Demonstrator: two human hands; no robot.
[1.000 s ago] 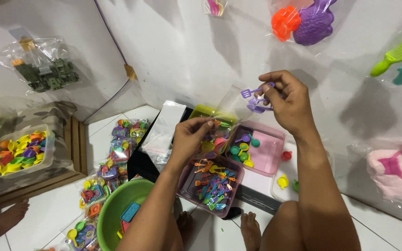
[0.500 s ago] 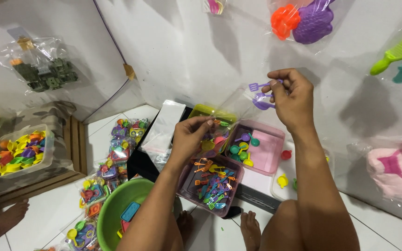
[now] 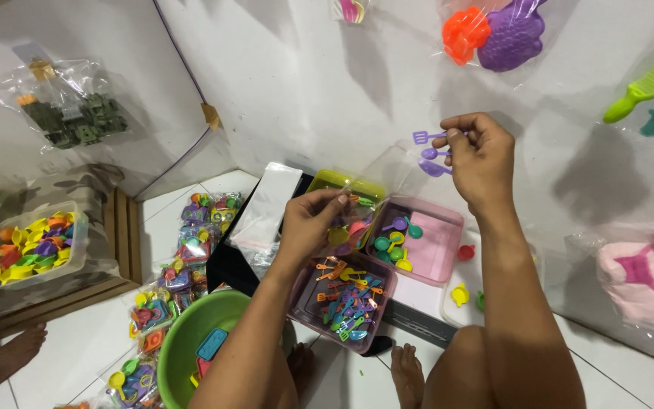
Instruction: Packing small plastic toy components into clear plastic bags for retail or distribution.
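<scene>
My right hand (image 3: 480, 155) has stayed raised, still pinching purple toy utensils (image 3: 431, 151); my left hand (image 3: 310, 221) has lifted slightly, fingers curled above the tray of small colourful toy utensils (image 3: 346, 297).

A green plastic basin (image 3: 183, 344) is seen at the lower centre of the frame, with flat toy pieces inside. Filled toy packets (image 3: 191, 242) are spread on the white floor tiles to its upper left. A clear tub of yellow and orange pieces (image 3: 35, 246) is placed at the left edge. A bag of dark green toy vehicles (image 3: 73, 121) is hung on the wall at the upper left, and a pink bagged toy (image 3: 649, 276) is seen at the right.
</scene>
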